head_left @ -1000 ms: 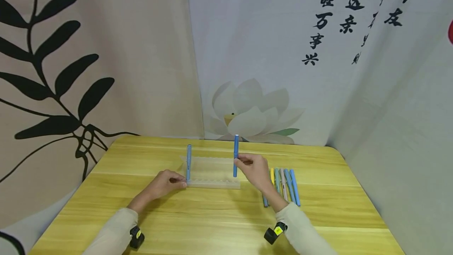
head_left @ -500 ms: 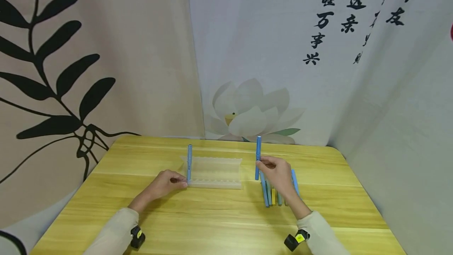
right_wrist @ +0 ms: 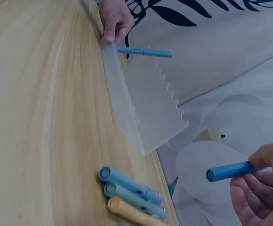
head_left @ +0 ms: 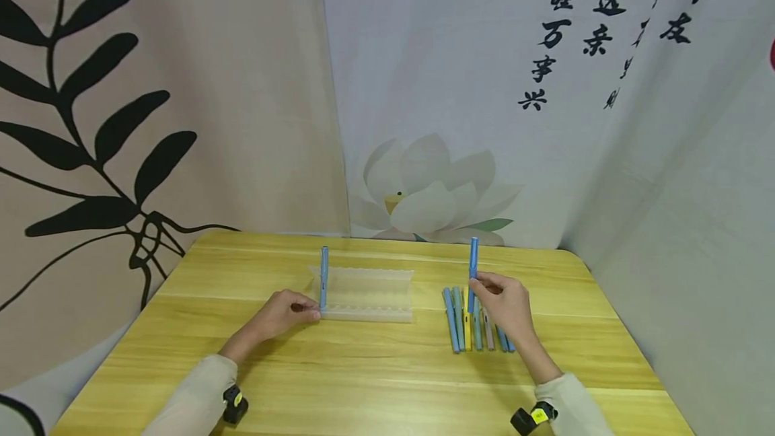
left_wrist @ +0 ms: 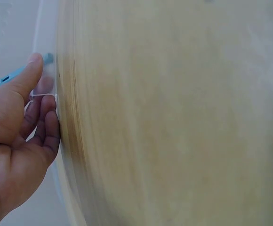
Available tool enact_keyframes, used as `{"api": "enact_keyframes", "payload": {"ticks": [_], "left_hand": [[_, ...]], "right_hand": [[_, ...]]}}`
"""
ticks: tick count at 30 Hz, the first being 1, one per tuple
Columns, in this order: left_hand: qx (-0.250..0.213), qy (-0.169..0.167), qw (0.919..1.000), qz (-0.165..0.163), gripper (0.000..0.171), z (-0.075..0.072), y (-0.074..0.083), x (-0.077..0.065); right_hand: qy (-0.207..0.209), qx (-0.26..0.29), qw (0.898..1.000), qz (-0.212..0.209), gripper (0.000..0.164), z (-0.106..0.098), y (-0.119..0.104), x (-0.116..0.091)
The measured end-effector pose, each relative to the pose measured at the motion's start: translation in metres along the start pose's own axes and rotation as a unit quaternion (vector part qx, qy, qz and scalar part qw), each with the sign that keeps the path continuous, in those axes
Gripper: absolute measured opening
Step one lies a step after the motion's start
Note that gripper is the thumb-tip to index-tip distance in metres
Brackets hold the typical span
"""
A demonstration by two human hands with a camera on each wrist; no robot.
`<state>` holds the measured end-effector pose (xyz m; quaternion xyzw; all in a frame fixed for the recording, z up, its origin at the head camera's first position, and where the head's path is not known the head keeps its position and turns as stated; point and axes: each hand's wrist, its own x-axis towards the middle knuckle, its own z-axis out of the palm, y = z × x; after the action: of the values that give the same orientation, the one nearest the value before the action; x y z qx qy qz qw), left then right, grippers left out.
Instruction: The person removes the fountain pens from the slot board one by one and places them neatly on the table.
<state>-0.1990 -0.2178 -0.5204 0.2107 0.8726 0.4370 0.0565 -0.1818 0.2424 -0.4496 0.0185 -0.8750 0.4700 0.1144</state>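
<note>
A translucent pen rack point(head_left: 369, 295) with notched edges stands on the table. At its left end a blue pen point(head_left: 323, 274) lies across the notches. My left hand point(head_left: 287, 309) pinches the rack's front left corner between thumb and fingers, close to that pen's end, as the left wrist view also shows. Off to the right, my right hand point(head_left: 507, 301) pinches another blue pen point(head_left: 473, 256) between thumb and fingers. It is held above a row of pens, among them a yellow pen point(head_left: 467, 338) and a grey pen point(head_left: 488, 335). The hand partly hides the row's right side.
The wooden table point(head_left: 339, 382) reaches back to a fabric backdrop point(head_left: 436, 86) printed with a flower and writing. Several pens, such as a blue pen point(right_wrist: 127, 183), lie side by side to the right of the rack, with a gap between.
My right hand has moved right with the blue pen, from the rack's right end to above the row of pens. My left hand and the rack have stayed in place.
</note>
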Motion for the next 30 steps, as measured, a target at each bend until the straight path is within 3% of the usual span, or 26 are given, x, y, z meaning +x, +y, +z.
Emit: {"api": "enact_keyframes", "payload": {"ticks": [17,24,30], "left_hand": [[0.003,-0.002,1.0000,-0.006,0.020,0.001,-0.001,0.001],[0.004,0.000,1.0000,-0.007,0.021,0.000,0.000,0.001],[0.000,0.000,1.0000,-0.001,0.022,-0.001,0.001,0.000]], "right_hand": [[0.029,-0.029,0.998,0.044,0.036,-0.034,0.028,-0.009],[0.031,-0.072,0.996,0.029,0.039,-0.050,0.043,-0.012],[0.028,-0.098,0.994,0.046,0.039,-0.061,0.056,-0.015]]}}
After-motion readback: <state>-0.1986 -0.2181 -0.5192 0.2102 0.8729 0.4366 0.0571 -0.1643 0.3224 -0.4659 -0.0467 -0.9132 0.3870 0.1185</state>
